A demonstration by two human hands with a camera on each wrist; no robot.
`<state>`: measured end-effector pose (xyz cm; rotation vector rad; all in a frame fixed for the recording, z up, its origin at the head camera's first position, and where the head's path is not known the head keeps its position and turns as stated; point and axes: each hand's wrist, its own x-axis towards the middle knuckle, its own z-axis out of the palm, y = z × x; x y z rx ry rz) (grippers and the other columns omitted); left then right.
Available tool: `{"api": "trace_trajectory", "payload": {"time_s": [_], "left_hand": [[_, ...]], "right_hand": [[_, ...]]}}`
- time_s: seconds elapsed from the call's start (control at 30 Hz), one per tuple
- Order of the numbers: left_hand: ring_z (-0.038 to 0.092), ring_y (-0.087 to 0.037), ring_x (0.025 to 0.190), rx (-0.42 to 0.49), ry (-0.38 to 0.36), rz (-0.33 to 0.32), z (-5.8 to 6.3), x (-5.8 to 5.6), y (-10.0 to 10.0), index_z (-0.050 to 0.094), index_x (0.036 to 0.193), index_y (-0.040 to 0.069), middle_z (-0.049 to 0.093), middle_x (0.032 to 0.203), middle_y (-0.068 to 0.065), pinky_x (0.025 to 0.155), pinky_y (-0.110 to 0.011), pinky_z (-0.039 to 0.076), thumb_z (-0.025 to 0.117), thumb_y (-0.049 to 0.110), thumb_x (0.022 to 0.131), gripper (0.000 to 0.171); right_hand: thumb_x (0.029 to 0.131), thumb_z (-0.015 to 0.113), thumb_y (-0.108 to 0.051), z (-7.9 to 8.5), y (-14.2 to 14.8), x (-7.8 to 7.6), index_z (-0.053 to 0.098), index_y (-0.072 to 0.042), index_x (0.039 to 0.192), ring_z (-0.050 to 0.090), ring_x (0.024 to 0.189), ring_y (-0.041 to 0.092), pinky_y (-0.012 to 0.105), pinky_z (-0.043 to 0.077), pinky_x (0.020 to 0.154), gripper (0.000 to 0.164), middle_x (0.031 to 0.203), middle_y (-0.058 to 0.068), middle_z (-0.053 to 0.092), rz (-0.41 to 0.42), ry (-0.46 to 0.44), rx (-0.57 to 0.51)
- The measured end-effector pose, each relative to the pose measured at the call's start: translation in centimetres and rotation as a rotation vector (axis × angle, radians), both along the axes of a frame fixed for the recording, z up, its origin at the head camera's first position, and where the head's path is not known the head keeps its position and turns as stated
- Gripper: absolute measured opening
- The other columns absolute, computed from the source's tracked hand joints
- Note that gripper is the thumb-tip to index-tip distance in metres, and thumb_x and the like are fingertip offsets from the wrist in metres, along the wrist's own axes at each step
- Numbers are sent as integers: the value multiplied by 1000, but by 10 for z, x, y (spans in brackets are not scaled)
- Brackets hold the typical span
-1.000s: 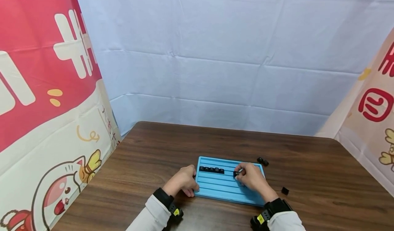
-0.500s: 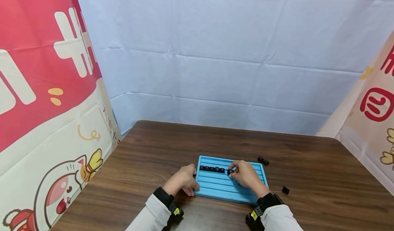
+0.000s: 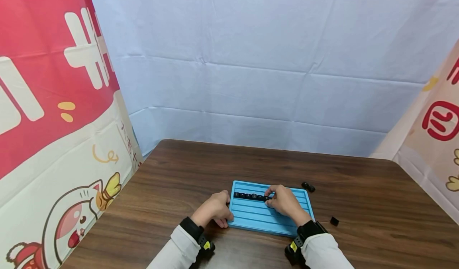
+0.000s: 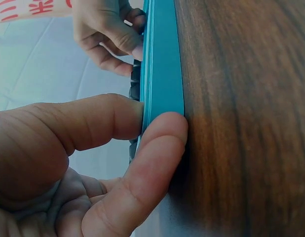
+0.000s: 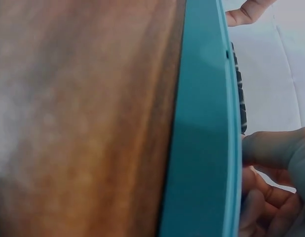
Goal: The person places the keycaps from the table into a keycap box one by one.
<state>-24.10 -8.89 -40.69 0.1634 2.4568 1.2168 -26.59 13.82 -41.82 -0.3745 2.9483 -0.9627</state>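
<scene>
A light blue ridged tray [image 3: 251,217] lies on the table, with a row of small black keycaps [image 3: 247,196] along one of its upper grooves. My left hand [image 3: 215,209] grips the tray's left side; in the left wrist view, thumb and finger pinch its edge [image 4: 165,64]. Over the tray, my right hand [image 3: 285,201] pinches one black keycap [image 3: 267,198] at the right end of the row, close against its neighbour. Fingers mostly cover that keycap. In the right wrist view, the row of keycaps [image 5: 240,94] stands just above the tray's rim, beside the right fingertips.
Two loose black keycaps [image 3: 308,187] lie on the brown wooden table [image 3: 190,169] beyond the tray's upper right corner. Another black piece [image 3: 334,221] sits to the right of the tray. A pale cloth [image 3: 251,61] hangs behind the table, with printed cloths at both sides.
My right hand has moved left along the groove with the keycap, bringing it up to the end of the row. The left hand keeps its hold on the tray.
</scene>
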Motion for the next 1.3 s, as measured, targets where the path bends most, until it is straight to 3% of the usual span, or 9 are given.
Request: {"api": "trace_trajectory", "payload": {"time_s": [0.37,1.03,1.3], "left_hand": [[60,-26,49,3,7,-3,1,1,-1,47,103,-2,56,64,-18,43,-35,50,69,-11,74,37],[60,-25,48,6,8,0,0,0,-2,47,104,-2,57,63,-18,43,-34,50,68,-12,73,39],[60,-26,48,14,7,-9,1,1,-2,47,104,-2,57,63,-18,43,-35,50,68,-11,74,38]], "right_hand": [[79,72,-1,2,-1,-8,65,-6,93,51,50,18,32,42,51,17,66,4,55,-23,-145,-84],[79,71,-1,0,0,-9,65,-7,89,50,47,18,31,41,48,13,62,5,54,-12,-148,-109],[79,72,-3,1,0,-8,65,-5,98,50,49,19,31,39,50,20,61,6,52,-13,-154,-99]]}}
